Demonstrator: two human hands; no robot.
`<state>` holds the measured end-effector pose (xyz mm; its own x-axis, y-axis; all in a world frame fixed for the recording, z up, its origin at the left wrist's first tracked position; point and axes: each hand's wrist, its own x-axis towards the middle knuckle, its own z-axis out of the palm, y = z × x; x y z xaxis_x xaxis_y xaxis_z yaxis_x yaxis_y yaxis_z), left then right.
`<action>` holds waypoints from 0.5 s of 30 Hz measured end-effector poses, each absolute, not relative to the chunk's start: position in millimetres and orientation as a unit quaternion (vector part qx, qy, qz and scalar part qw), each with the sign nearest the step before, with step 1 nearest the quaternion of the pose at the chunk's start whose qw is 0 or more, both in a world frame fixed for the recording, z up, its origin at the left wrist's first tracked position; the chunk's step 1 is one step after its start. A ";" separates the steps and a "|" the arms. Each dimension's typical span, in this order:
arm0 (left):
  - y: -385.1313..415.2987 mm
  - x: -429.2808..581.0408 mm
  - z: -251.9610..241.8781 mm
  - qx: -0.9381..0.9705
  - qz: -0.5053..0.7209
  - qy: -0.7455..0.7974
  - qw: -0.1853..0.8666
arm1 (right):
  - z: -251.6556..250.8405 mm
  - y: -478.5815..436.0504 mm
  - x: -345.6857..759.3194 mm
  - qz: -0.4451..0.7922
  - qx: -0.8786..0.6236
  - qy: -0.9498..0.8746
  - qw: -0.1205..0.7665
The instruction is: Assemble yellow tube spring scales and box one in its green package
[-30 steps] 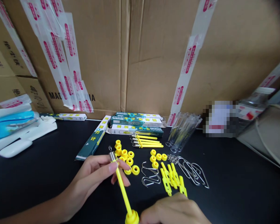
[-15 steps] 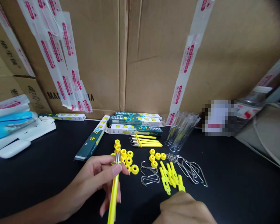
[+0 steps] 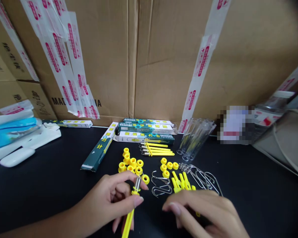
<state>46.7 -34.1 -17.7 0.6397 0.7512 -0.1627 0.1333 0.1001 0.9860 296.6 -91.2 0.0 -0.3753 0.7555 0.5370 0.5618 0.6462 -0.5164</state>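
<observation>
My left hand (image 3: 114, 200) pinches a yellow plastic rod with a metal tip (image 3: 132, 208), holding it tilted above the black table (image 3: 52, 178). My right hand (image 3: 203, 211) hovers low beside it with fingers loosely spread, over the yellow clips (image 3: 181, 181) and just below the metal S-hooks (image 3: 161, 185). Nothing shows between its fingers. Yellow rings (image 3: 132, 163) lie just beyond the rod's tip.
Finished yellow rods (image 3: 157, 150), green boxes (image 3: 146, 130), clear tubes (image 3: 196, 138), wire hooks with springs (image 3: 203, 180) and more yellow rings (image 3: 169, 165) lie ahead. Taped cardboard cartons (image 3: 149, 59) wall the back. White and blue packets (image 3: 12, 132) sit at the left.
My left hand has lowered and turned the rod toward me. My right hand has let go of the rod's lower end, moved up and forward, and spread its fingers.
</observation>
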 end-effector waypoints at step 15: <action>-32.8 46.8 -22.6 0.638 0.246 0.321 0.656 | 30.6 -66.7 361.5 0.067 -0.502 -0.844 0.177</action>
